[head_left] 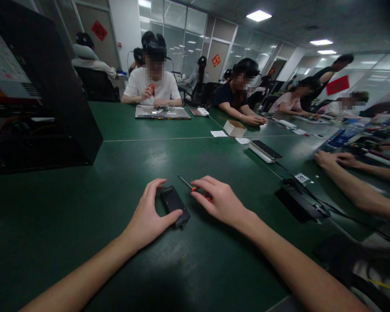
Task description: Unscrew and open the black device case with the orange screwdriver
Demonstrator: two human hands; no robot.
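A small black rectangular device (pixel 174 206) lies on the green table in front of me, its exact kind unclear. My left hand (pixel 151 212) spans it from the left, thumb on the near end and fingers curled at the far end. Just to the right, my right hand (pixel 219 197) grips a screwdriver (pixel 185 181) by its orange handle, which the fingers mostly hide. The thin metal shaft points up and left, past the device's far end, and its tip is apart from the device.
A large black computer case (pixel 81 108) stands at the left. To the right are a black box with cables (pixel 300 201), a phone on a white block (pixel 264 151) and a small open carton (pixel 234 128). A neighbour's arms (pixel 357 182) rest on the right; people sit opposite.
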